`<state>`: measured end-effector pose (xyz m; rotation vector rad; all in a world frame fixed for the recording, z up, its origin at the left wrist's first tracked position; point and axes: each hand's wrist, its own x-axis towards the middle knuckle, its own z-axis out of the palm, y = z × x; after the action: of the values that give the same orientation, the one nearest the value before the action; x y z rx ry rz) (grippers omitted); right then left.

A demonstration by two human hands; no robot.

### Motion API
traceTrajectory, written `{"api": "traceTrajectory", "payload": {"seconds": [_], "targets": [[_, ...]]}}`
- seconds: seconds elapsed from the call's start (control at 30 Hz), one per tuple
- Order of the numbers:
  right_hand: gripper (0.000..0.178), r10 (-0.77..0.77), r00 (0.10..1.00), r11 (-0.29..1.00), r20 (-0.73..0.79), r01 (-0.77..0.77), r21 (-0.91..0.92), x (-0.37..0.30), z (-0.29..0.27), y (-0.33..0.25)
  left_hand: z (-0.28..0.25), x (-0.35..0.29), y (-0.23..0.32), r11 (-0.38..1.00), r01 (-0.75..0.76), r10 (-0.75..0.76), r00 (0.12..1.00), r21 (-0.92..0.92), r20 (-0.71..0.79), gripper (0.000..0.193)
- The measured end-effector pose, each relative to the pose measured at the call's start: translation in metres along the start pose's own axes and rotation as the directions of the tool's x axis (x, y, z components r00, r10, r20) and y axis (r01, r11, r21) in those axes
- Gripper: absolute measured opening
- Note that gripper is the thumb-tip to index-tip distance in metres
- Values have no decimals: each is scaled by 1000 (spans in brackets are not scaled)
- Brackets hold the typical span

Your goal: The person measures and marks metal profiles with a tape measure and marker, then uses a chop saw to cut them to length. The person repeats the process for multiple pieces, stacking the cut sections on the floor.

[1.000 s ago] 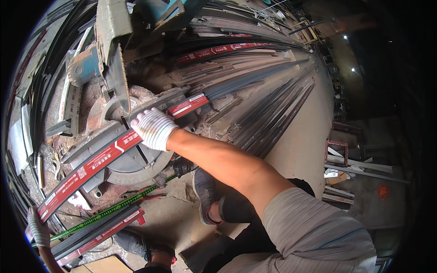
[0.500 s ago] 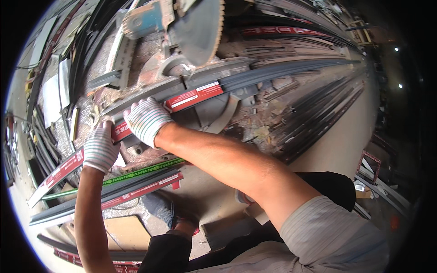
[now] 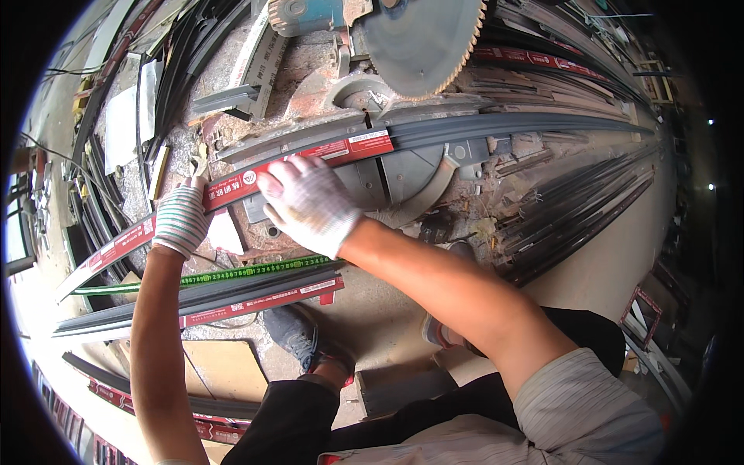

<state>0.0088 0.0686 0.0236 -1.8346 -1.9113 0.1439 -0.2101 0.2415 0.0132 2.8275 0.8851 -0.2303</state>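
Hands: two, both in knitted work gloves; left hand (image 3: 180, 221), right hand (image 3: 310, 203).
Strip in hand: one long grey metal profile (image 3: 480, 128) with a red label band, lying across the saw base (image 3: 403, 167).
Left grip: fingers curled over the profile's lower left stretch, grasping it.
Right grip: palm and spread fingers pressed flat on the profile, not closed round it.
Saw blade: one toothed disc (image 3: 422, 39), raised above the profile, just behind it.
Nearby: one green ruler (image 3: 256, 270) and another red-banded profile (image 3: 256, 298) on the floor in front; bundles of dark strips (image 3: 581, 209) to the right.
Axis: runs lower left to upper right, bowed by the lens.
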Motion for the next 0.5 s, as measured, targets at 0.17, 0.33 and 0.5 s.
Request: {"api": "traceTrajectory", "payload": {"seconds": [0.17,0.33,0.5], "targets": [[25,484,874,854,41,-482,196,-43,-14,23,1,5,-15,999,7,-9,998,-34,-58,35],[42,845,507,449,170,-845,292,-51,-25,52,2,7,-15,998,-41,37,993,-37,-111,30],[42,841,254,-140,478,-751,645,-39,-27,65,1,7,-12,999,-26,23,996,-38,-83,33]]}}
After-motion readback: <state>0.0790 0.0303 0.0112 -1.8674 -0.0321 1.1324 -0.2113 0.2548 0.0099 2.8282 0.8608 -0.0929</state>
